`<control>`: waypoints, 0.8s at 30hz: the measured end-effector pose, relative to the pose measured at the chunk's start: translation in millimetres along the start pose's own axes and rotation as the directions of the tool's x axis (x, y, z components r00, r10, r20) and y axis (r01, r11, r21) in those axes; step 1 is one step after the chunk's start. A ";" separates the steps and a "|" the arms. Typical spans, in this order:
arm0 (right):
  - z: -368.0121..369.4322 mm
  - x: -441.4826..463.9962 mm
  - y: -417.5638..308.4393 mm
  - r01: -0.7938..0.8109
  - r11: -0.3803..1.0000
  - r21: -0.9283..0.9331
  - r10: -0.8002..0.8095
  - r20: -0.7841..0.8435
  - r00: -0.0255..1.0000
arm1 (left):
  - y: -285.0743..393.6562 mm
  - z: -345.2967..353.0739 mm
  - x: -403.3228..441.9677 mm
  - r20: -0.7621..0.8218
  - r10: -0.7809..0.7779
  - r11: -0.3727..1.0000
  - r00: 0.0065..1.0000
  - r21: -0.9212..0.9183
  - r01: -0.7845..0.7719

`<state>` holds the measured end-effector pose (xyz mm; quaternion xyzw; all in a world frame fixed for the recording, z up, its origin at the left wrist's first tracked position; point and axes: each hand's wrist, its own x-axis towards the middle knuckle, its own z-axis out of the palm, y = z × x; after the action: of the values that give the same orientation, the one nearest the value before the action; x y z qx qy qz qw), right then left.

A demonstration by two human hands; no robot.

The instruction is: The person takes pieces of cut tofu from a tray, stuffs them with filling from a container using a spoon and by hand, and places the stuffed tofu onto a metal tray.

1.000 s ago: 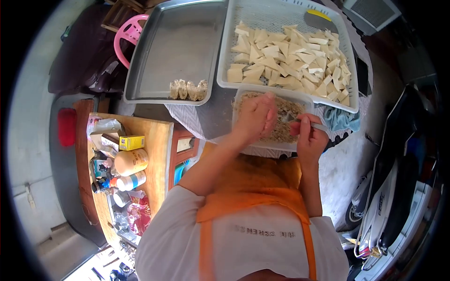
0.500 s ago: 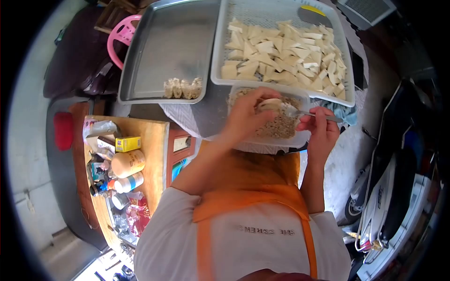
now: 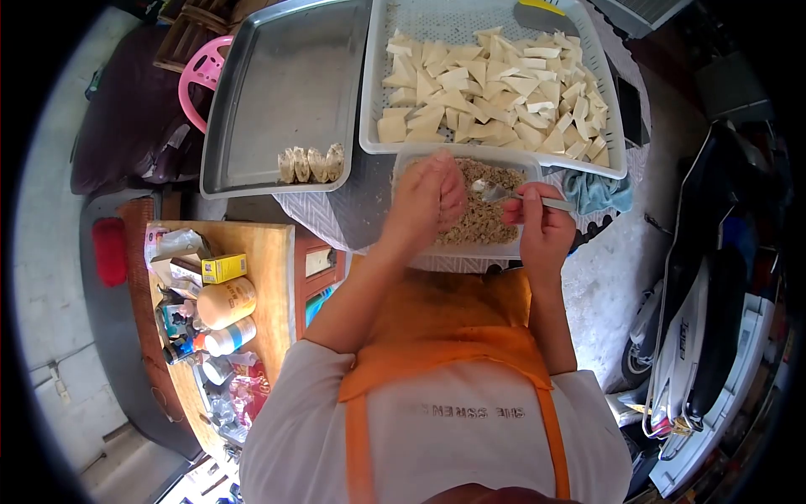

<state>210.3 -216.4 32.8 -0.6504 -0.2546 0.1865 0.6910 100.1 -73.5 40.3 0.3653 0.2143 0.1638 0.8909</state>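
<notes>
My right hand [image 3: 546,225] grips the handle of a metal spoon [image 3: 550,202] between thumb and fingers. The spoon's bowl is over a rectangular plastic tub [image 3: 531,161] of brown crumbly minced filling [image 3: 478,220]. Above the tub's left side is my left hand [image 3: 428,197], its fingers curled closed; whatever they hold is hidden. Behind the tub, a white perforated tray [image 3: 369,109] bears a heap of pale tofu-like wedges [image 3: 495,92]. To the left, several filled pieces [image 3: 311,164] stand in a row at the near edge of a metal tray [image 3: 285,92].
A scraper with a yellow edge [image 3: 546,15] lies in the white tray's far right corner. A blue-green cloth [image 3: 598,191] is right of the tub. At my left stands a wooden table [image 3: 273,286] with jars and packets. A parked motorbike [image 3: 684,336] is on the right.
My left hand has turned and closed, moving left from the spoon; the pale wedge it held is out of sight. The spoon has drawn slightly away. The whole view has shifted a little.
</notes>
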 end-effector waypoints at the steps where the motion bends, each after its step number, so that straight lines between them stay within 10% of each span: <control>1: 0.3 -0.4 1.1 -0.005 1.000 -0.014 0.005 0.014 1.000 | 1.9 0.6 -1.6 -0.013 -0.062 0.997 0.998 -0.041 0.061; 4: 1.0 -1.9 1.1 -0.026 0.996 -0.085 0.028 0.018 0.999 | -2.3 12.0 -3.0 -0.086 0.080 0.969 0.993 0.241 -0.058; 13: 0.9 -3.1 0.0 -0.021 0.996 -0.090 0.023 0.026 0.999 | 3.3 13.0 -0.8 -0.058 -0.023 0.995 0.998 -0.093 0.018; 24: 2.2 -3.5 0.0 -0.026 0.996 -0.086 0.027 0.012 1.000 | -5.3 8.8 -0.2 0.087 0.035 0.993 0.996 0.108 -0.045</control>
<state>206.2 -216.7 32.4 -0.6816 -0.2584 0.1889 0.6581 105.0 -82.3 42.2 0.4248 0.1774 0.1539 0.8743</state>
